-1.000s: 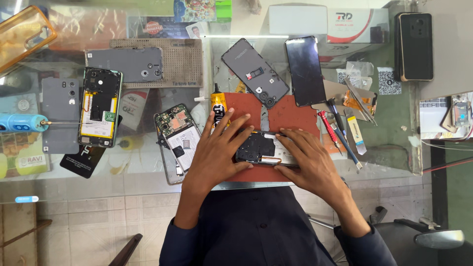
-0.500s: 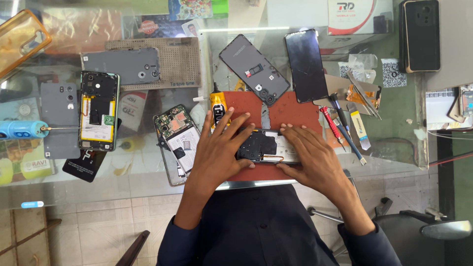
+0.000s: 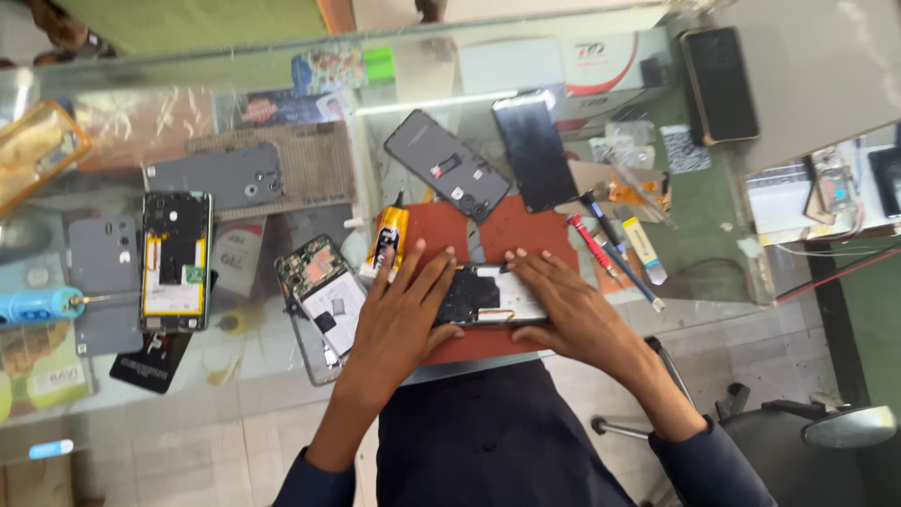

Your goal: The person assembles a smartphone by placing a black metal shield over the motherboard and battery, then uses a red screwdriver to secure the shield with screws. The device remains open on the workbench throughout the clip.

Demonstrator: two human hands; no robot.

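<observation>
On my glass counter: two hands, my left (image 3: 399,314) and my right (image 3: 568,310), on one opened black phone body (image 3: 488,296). Two more opened phones show their insides, one with a yellow battery (image 3: 175,261), one with a green board (image 3: 319,291). Three grey phone back covers (image 3: 216,176) (image 3: 103,282) (image 3: 446,164). One dark glass screen panel (image 3: 535,150). One blue electric screwdriver (image 3: 38,305). One yellow-and-black glue tube (image 3: 388,242).

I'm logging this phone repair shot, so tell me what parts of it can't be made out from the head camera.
- Opened phone: both ends are covered by the left hand and right hand.
- Red mat: its near part is hidden under the hands and phone.
- Small parts inside the phone: too small to identify.
- Orange case: cut off by the left edge.
</observation>
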